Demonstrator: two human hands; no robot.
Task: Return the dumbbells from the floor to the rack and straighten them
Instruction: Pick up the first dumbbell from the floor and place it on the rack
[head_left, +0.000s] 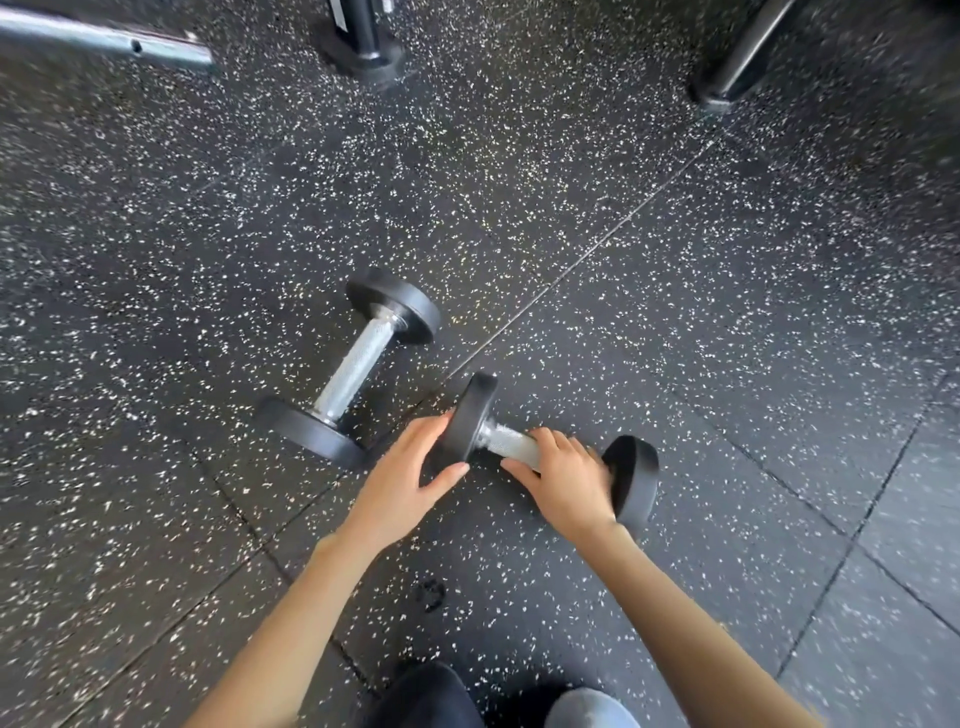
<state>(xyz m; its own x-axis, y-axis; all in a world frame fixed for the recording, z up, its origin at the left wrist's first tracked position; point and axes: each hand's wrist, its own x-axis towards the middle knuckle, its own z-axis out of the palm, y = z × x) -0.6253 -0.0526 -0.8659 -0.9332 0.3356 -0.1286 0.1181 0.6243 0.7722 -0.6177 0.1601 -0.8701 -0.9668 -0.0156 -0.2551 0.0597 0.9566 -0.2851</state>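
Down by the person's knees, the near dumbbell (506, 442) lay on the speckled floor (675, 260), its long axis running left to right, the right head a touch nearer than the left. The right hand (569, 483) was on the knurled handle from above, fingers (551, 441) wrapped round the bar close against the right head. The left hand (405, 478) was at the other end, its thumb on the near side of the left head and its fingers over the far side, cupping that disc. So both hands sat on the one weight, one at each end of its axis, and a straight lift looked like the next move.

The second dumbbell (358, 364) lay just left and farther off, untouched, angled from near-left to far-right, its near head beside the left hand. That hand was plainly the closer for it. No rack could be made out for certain, only dark posts (363, 41) at the far edge.
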